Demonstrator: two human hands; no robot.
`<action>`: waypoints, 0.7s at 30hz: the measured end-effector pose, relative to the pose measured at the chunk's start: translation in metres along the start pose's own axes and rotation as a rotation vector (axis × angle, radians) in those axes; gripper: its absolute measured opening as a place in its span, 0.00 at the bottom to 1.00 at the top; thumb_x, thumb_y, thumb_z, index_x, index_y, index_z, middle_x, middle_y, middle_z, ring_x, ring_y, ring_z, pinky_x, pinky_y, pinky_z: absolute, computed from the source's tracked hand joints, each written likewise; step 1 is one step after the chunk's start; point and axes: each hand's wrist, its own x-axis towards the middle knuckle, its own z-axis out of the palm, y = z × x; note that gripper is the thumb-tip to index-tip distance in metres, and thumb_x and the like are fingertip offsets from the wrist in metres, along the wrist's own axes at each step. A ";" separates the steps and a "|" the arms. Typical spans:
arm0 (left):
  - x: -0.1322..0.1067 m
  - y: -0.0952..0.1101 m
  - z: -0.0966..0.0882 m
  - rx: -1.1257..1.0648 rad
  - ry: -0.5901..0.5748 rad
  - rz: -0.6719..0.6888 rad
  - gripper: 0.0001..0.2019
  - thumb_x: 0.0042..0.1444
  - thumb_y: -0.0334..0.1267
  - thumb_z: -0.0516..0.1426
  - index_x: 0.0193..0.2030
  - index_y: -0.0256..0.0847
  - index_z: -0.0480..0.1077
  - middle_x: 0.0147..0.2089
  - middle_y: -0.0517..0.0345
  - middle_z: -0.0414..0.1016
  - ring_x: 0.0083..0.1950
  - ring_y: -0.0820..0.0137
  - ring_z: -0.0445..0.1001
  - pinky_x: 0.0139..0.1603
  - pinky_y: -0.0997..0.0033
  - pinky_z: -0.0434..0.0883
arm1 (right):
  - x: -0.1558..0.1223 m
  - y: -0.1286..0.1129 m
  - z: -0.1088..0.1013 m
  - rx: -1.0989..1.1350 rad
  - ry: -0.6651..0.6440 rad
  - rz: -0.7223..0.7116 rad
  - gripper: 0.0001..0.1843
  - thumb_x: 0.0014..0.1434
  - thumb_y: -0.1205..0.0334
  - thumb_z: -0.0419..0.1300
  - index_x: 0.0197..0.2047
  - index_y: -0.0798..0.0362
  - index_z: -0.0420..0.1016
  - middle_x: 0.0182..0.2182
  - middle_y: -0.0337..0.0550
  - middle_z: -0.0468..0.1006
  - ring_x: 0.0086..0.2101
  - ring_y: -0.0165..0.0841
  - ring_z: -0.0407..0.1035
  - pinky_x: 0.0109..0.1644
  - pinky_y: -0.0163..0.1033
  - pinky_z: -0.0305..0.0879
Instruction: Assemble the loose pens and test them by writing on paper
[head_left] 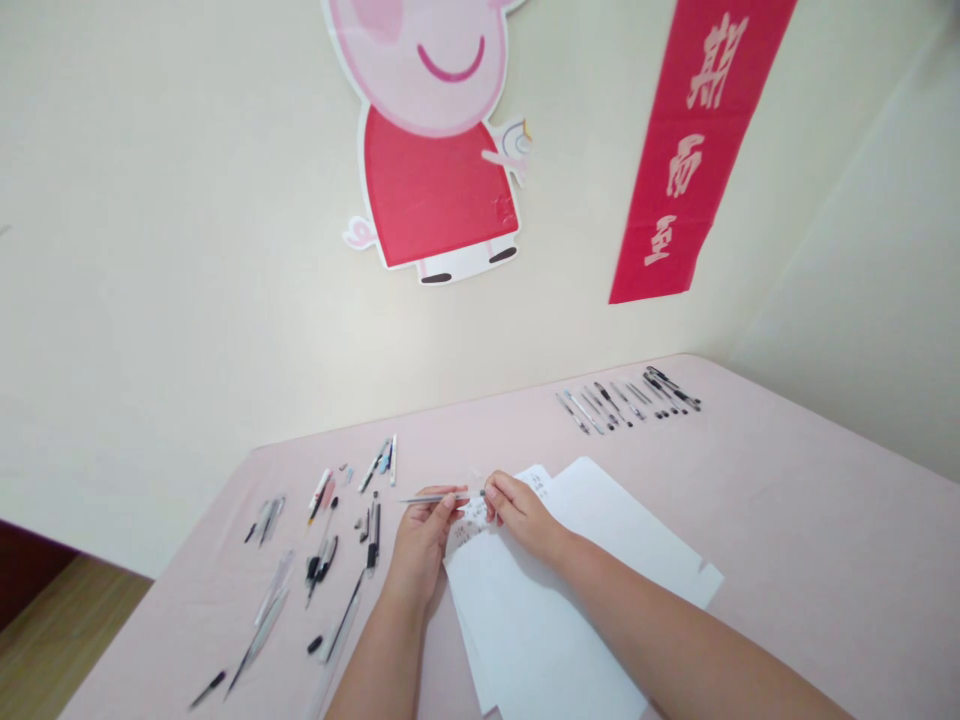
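Note:
My left hand (pixel 427 530) is closed, pinching a slim grey pen (pixel 461 495) between thumb and fingers; its thin end pokes out to the left. My right hand (pixel 517 510) is closed at the pen's right end, which is dark near the fingertips. The pen lies almost level above white paper sheets (pixel 555 610). Part of the sheets shows handwriting (pixel 472 520) just under the hands. My fingers hide some of the pen, so how its parts fit together cannot be made out.
Left of my hands, loose pen parts lie in groups: a black-gripped barrel (pixel 373 535), a black cap (pixel 315 644), clear tubes (pixel 276 585) and a dark-tipped piece (pixel 208 690). A row of pens (pixel 600 408) lies at the back right. A wall stands behind the pink-covered table (pixel 810 520).

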 end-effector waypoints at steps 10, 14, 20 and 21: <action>-0.002 0.000 -0.001 0.018 -0.078 0.004 0.11 0.44 0.37 0.62 0.35 0.37 0.71 0.40 0.52 0.76 0.37 0.70 0.74 0.38 0.72 0.69 | 0.001 -0.002 0.001 0.137 0.003 0.044 0.21 0.60 0.46 0.43 0.25 0.52 0.58 0.19 0.36 0.66 0.22 0.27 0.61 0.28 0.33 0.57; -0.002 0.000 -0.002 0.035 -0.078 0.012 0.11 0.44 0.38 0.62 0.35 0.38 0.71 0.41 0.52 0.76 0.38 0.70 0.74 0.39 0.71 0.68 | 0.001 -0.003 0.001 0.204 -0.003 0.081 0.22 0.59 0.44 0.44 0.24 0.52 0.57 0.18 0.36 0.65 0.22 0.27 0.61 0.28 0.33 0.58; -0.001 0.000 -0.002 0.024 -0.064 0.028 0.11 0.43 0.37 0.62 0.35 0.37 0.71 0.41 0.51 0.76 0.38 0.69 0.74 0.38 0.72 0.68 | 0.002 -0.003 0.002 0.281 -0.006 0.127 0.20 0.59 0.45 0.45 0.26 0.53 0.59 0.19 0.35 0.66 0.22 0.26 0.61 0.28 0.33 0.59; -0.002 0.000 -0.002 0.019 -0.063 0.029 0.11 0.44 0.36 0.62 0.35 0.37 0.71 0.41 0.51 0.76 0.39 0.69 0.74 0.38 0.72 0.68 | 0.002 -0.003 0.003 0.300 -0.006 0.128 0.20 0.59 0.45 0.46 0.28 0.53 0.60 0.20 0.35 0.66 0.22 0.26 0.61 0.27 0.32 0.59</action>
